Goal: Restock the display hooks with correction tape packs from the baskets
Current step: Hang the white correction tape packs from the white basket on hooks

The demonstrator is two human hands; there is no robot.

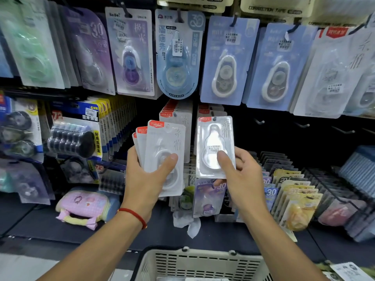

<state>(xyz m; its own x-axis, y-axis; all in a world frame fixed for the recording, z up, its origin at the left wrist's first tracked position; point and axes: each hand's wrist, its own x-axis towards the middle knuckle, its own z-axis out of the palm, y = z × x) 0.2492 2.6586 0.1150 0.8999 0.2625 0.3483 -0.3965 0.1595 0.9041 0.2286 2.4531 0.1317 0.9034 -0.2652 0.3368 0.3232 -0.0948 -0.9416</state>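
Note:
My left hand (149, 175) grips a fanned stack of white correction tape packs (162, 142) with red top labels, thumb across the front pack. My right hand (241, 175) holds a single white correction tape pack (215, 142) upright, thumb on its clear blister, in front of a hook row of matching packs (211, 111). A second row of the same packs (177, 110) hangs behind the left stack. A beige plastic basket (203, 262) sits at the bottom centre below my forearms.
Blue, purple and green correction tape cards (229, 61) hang on the upper hooks. Bare hooks (302, 124) stick out at the right of the middle row. Racks of yellow and grey packs (294, 191) stand lower right. A pink pouch (85, 207) lies lower left.

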